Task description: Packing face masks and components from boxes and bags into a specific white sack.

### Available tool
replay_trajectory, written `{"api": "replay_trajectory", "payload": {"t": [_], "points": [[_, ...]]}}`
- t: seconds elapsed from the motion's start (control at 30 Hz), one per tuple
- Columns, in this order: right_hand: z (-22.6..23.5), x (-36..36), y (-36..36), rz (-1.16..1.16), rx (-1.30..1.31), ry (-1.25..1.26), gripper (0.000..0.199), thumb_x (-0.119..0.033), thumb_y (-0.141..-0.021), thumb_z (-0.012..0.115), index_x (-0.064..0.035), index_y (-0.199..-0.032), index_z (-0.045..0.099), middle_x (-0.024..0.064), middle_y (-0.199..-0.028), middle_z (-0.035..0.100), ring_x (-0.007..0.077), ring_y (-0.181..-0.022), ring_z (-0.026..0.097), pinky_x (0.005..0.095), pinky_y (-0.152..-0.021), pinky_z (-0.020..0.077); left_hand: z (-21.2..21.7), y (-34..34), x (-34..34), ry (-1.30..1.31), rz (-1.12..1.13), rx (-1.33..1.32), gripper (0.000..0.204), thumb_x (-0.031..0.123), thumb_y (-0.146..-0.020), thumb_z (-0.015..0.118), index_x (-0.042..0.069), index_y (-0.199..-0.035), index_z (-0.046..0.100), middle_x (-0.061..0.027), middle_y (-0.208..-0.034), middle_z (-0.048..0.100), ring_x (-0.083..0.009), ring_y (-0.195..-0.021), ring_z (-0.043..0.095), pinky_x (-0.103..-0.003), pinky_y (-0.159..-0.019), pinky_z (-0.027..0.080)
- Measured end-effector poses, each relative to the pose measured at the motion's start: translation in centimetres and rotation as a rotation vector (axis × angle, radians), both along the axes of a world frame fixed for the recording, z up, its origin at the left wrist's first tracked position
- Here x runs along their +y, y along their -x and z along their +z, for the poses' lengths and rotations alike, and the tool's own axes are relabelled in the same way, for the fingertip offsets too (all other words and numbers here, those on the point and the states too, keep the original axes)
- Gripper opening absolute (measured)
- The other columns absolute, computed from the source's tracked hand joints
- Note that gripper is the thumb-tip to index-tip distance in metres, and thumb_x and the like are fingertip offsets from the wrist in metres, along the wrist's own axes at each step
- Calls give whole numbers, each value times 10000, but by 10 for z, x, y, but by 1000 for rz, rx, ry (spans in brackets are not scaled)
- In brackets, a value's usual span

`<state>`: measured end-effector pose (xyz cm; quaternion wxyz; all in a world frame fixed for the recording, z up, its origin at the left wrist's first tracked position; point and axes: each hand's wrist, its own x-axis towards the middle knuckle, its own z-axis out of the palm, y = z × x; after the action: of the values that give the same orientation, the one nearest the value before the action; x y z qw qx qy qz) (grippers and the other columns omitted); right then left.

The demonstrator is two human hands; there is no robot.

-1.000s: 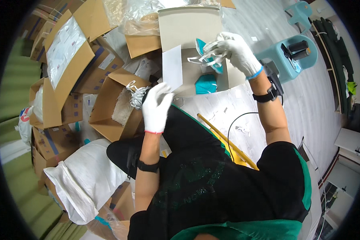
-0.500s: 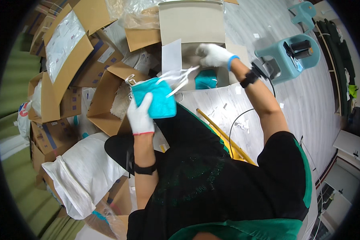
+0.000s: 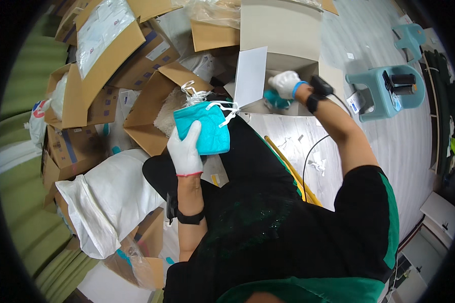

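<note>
My left hand (image 3: 186,151), in a white glove with a red cuff, grips a stack of teal face masks (image 3: 215,132), thumb across the front. White straps (image 3: 230,112) hang loosely off the masks' top and right side. My right hand (image 3: 285,83), gloved in white with a blue cuff, is inside the open white carton (image 3: 301,63). Right by its fingers, low in the carton, lies another teal mask (image 3: 277,100). Blur smears those fingers, so whether they touch that mask is unclear.
Brown cardboard boxes (image 3: 149,118) crowd the left side, beside a white sack (image 3: 114,194). A yellow pole (image 3: 288,164) lies on the floor right of my leg. A light-blue stool (image 3: 361,78) holding dark rolls stands at the right, and a black cable (image 3: 308,154) runs past my right arm.
The view has shifted, so the scene sits further right. My right hand has come lower in the carton, closer to the teal mask there. The straps on the held masks have swung down.
</note>
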<state>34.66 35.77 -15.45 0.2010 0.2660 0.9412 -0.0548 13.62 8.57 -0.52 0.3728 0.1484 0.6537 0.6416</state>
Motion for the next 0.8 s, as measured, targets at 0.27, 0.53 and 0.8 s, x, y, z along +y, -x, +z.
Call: {"api": "replay_trajectory", "payload": {"t": [0.27, 0.53, 0.8], "points": [[172, -46, -31, -781, 895, 27, 209, -256, -806, 690, -64, -887, 667, 143, -771, 682, 287, -701, 687, 368, -643, 542, 1, 7, 10, -70, 256, 309, 135, 48, -871, 679, -40, -974, 678, -53, -873, 703, -96, -694, 638, -241, -675, 519], [193, -178, 57, -453, 1291, 135, 123, -182, -844, 673, -87, -915, 641, 108, -788, 644, 291, -690, 648, 367, -656, 528, 23, -41, 29, -480, -185, -93, 290, 189, -916, 650, -21, -1115, 625, -33, -1028, 665, -155, -888, 616, -292, -797, 486], [213, -167, 54, -687, 1314, 990, 344, -128, -868, 672, -10, -1183, 605, 116, -1073, 679, 158, -957, 655, 306, -873, 515, 32, 12, -21, -292, -207, -94, 355, 17, -930, 543, -48, -1279, 527, -109, -1148, 635, -180, -1006, 637, -319, -892, 514]]}}
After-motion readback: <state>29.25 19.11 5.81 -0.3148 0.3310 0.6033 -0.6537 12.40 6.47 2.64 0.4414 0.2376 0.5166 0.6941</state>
